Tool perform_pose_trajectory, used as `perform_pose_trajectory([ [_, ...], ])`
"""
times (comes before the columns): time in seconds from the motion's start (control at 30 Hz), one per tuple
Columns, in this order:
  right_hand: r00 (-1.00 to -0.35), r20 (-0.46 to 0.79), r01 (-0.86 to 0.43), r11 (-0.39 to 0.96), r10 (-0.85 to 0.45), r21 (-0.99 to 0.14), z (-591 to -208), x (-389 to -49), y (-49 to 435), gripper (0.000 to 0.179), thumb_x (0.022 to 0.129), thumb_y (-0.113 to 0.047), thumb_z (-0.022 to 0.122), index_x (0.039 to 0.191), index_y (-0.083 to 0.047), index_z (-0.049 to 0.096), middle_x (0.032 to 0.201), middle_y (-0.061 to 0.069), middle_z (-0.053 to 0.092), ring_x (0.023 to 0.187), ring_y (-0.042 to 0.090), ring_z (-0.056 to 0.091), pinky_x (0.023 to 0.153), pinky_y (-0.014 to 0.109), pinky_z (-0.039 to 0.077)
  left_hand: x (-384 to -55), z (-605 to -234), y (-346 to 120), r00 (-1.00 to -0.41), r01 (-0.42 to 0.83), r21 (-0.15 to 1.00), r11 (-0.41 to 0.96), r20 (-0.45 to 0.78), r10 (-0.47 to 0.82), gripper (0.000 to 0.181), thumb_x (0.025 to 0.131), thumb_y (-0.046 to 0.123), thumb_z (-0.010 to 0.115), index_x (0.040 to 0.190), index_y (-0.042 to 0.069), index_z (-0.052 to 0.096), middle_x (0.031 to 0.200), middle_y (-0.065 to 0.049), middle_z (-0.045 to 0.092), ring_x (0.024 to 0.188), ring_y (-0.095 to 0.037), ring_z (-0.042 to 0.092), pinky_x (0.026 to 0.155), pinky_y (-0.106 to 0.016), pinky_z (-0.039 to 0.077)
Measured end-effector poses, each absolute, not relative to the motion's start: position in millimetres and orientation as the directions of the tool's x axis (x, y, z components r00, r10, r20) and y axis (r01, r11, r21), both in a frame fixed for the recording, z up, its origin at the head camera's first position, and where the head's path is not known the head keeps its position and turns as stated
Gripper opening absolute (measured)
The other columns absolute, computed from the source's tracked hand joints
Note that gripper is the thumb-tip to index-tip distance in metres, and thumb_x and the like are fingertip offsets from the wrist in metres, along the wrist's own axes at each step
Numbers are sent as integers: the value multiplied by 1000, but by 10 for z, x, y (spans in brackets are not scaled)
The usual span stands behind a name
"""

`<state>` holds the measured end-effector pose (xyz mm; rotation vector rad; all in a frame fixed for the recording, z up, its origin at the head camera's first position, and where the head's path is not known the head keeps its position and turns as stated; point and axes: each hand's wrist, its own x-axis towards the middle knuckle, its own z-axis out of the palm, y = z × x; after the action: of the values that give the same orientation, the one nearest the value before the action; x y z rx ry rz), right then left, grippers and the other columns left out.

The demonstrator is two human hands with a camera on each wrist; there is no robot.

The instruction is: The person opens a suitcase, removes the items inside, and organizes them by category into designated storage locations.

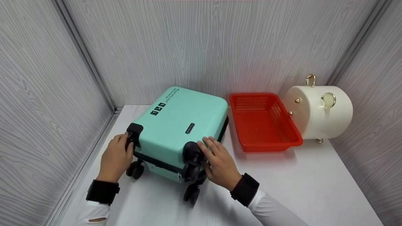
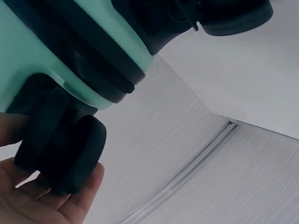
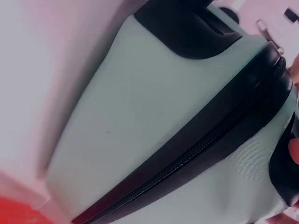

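Observation:
A mint-green suitcase lies flat on the table, its wheeled end toward me. My left hand grips the black wheel at its upper left corner; in the left wrist view thumb and fingers lie around that wheel. My right hand holds the upper right corner, fingers on the black corner guard and thumb lower down by the wheel. In the right wrist view the black zipper band runs along the suitcase's side, with only fingertips showing at the right edge.
A red plastic basket stands right of the suitcase on the white table. Beyond it is a cream rounded case with gold knobs and a ring. Grey wood-grain panels enclose the back and sides.

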<state>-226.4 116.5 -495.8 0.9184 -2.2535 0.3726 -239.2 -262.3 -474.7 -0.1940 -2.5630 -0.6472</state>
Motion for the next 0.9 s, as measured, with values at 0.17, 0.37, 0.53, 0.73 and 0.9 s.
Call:
perform_pose_trajectory([
  [0.17,-556,647,-699,714,-522,-24,-4900,-2380,1415,70,93,-9,81,158,-8,55,159,15,59,144,36,58,117,54,50,-2253,-4802,-2504,-793,319,379,869,609,25,44,102,10,73,137,-14,65,120,-32,70,109,-48,71,81,-60,62],
  [0.37,-615,570,-688,724,-545,-50,-4832,-2486,1611,67,98,-10,77,160,-9,52,164,13,55,146,34,58,117,56,49,-2123,-4832,-2377,-736,354,353,866,676,26,43,97,12,78,128,-17,70,108,-31,73,97,-46,73,71,-58,62],
  [0.53,-634,535,-693,718,-558,-71,-4806,-2571,1709,69,97,-6,77,161,-8,50,166,14,53,145,37,57,118,56,49,-2010,-4829,-2247,-721,333,304,893,693,33,44,94,12,81,125,-17,71,103,-31,72,92,-45,72,67,-56,62],
  [0.73,-645,530,-687,722,-551,-85,-4832,-2712,1820,70,96,-3,77,161,-11,51,164,13,54,145,37,57,117,57,49,-1875,-4836,-2061,-714,288,258,922,700,27,45,90,13,83,122,-17,73,99,-29,70,86,-44,71,64,-54,61],
  [0.9,-679,516,-666,734,-523,-133,-4838,-2811,1919,70,98,-4,76,162,-18,52,164,13,55,143,39,58,116,60,49,-1821,-4872,-1924,-690,271,220,937,724,30,46,88,14,85,120,-17,73,96,-29,70,82,-43,70,61,-52,61],
])
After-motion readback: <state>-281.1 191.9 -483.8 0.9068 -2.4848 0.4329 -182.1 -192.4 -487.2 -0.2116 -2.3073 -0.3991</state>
